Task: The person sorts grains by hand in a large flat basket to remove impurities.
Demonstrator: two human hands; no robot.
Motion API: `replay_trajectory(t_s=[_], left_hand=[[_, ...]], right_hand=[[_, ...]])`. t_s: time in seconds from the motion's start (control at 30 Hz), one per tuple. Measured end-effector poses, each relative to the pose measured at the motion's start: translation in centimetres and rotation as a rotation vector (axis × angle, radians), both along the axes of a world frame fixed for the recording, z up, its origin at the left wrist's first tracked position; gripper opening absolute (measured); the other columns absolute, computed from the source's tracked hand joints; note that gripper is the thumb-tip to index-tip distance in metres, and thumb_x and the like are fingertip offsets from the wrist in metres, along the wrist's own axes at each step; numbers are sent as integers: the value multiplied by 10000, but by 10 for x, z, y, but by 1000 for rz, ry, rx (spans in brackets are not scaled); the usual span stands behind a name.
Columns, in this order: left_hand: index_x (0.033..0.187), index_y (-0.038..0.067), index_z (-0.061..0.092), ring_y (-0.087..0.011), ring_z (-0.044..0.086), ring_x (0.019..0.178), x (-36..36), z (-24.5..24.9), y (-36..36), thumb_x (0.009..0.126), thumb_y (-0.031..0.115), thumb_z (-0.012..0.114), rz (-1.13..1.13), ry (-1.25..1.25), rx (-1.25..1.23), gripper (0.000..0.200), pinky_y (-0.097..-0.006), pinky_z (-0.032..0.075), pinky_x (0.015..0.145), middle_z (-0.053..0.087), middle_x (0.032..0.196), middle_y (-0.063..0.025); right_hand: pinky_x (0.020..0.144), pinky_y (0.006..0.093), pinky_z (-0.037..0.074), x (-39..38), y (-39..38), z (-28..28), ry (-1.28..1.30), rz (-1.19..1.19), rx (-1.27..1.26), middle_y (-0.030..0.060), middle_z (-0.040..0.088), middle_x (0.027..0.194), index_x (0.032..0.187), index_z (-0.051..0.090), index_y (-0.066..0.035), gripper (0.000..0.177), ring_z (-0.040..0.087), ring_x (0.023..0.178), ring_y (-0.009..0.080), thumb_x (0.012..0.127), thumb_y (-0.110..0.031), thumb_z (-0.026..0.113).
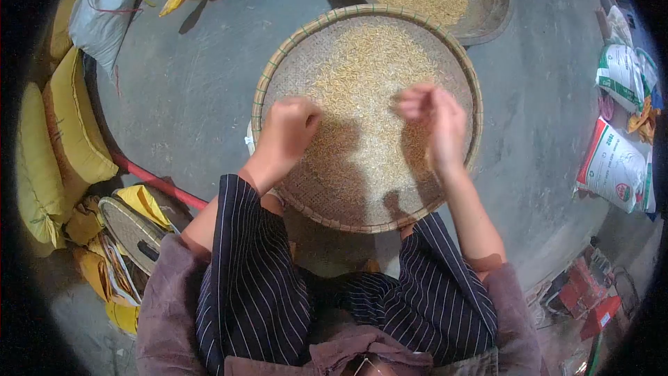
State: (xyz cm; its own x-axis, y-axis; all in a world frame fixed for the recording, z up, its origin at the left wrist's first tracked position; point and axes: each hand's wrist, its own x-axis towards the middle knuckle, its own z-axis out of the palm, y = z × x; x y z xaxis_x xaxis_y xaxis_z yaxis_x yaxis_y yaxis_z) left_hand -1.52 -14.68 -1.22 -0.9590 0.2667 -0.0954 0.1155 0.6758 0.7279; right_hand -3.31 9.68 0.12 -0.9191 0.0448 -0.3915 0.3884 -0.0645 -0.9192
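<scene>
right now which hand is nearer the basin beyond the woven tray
Right. The right hand is over the right side of the woven tray, nearer the basin; the left hand is over the tray's left, farther off.

Our round woven tray [293,78] with green-stitched edging, our pale golden grains [376,56] spread loose across its middle, reaching nearly its far rim

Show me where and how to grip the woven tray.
Probably take the woven tray by its raised rim at left and right, from outside: the far edge overlaps the metal basin, and loose grain covers the middle.
</scene>
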Motion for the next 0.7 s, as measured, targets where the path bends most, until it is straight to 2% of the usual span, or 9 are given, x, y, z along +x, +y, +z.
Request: replay_trajectory(t_s=[0.03, 0.13, 0.3, 0.37, 0.43, 0.5, 0.57, 0.63, 0.7], left_hand=[[764, -28, 628, -353, 601, 759, 1, 7, 3, 721, 5, 613, 30, -89, 42, 56, -398, 481, 688, 605, 779, -195], [778, -17, 639, -339, 611, 785, -2, 37, 15, 737, 33, 615, -69, -292, 34, 68, -393, 485, 706, 625, 797, -175], [834, 54, 688, -268, 633, 782, 9, 40, 34, 708, 81, 709, -309, -105, 122, 131, -334, 511, 671, 660, 843, -94], [830, 65, 689, -262, 628, 803, 10, 40, 34, 704, 83, 714, -347, -70, 108, 130, -333, 511, 680, 659, 855, -79], [860, 57, 660, -278, 593, 934, 9, 44, 28, 743, 93, 641, -392, -141, 0, 124, -389, 498, 750, 643, 974, -71], [900, 59, 652, -287, 574, 987, 3, 53, 22, 739, 99, 654, -331, -140, -34, 166, -394, 495, 784, 632, 995, -87], [941, 61, 644, -295, 555, 1039, -3, 51, 15, 735, 104, 666, -272, -140, -67, 211, -399, 491, 817, 621, 1016, -102], [1048, 63, 607, -336, 536, 1083, -7, 46, 4, 719, 110, 697, -25, 114, -62, 344, -398, 473, 887, 545, 1172, -163], [1094, 76, 583, -342, 523, 1107, -7, 48, -2, 707, 73, 704, -26, 152, -113, 405, -392, 472, 903, 500, 1236, -164]], right_hand=[[714, 319, 537, 4, -8, -2, -122, 63, -73, 155, 660, 907, 1009, 601, 39, 367, 647, 783, 201, 1000, -231, 352], [769, 323, 529, 22, -35, -11, -332, 215, -166, 157, 646, 978, 1037, 580, 61, 371, 637, 842, 202, 994, -227, 350], [766, 323, 513, 38, -60, 3, -808, 89, -608, 157, 605, 1014, 1099, 539, 42, 389, 611, 863, 206, 990, -256, 314], [739, 320, 514, 41, -61, -2, -829, 89, -587, 157, 601, 1009, 1085, 542, 35, 371, 609, 852, 202, 989, -245, 319], [711, 317, 514, 36, -58, -2, -852, 88, -565, 157, 597, 1005, 1070, 545, 27, 353, 608, 842, 198, 987, -235, 325], [691, 310, 520, 17, -46, 1, -729, 225, -503, 141, 614, 973, 1031, 556, 10, 315, 614, 813, 185, 981, -214, 341], [712, 311, 534, -10, -24, -18, -583, 211, -625, 131, 630, 917, 1010, 557, 11, 294, 624, 786, 187, 974, -197, 352], [744, 290, 543, -82, -9, 27, -144, 166, -331, 123, 653, 889, 965, 583, 11, 299, 645, 783, 190, 970, -226, 401], [933, 406, 451, -134, 0, 25, 52, 98, -130, 175, 553, 1157, 1155, 520, 3, 413, 563, 1051, 257, 955, -346, 423]])
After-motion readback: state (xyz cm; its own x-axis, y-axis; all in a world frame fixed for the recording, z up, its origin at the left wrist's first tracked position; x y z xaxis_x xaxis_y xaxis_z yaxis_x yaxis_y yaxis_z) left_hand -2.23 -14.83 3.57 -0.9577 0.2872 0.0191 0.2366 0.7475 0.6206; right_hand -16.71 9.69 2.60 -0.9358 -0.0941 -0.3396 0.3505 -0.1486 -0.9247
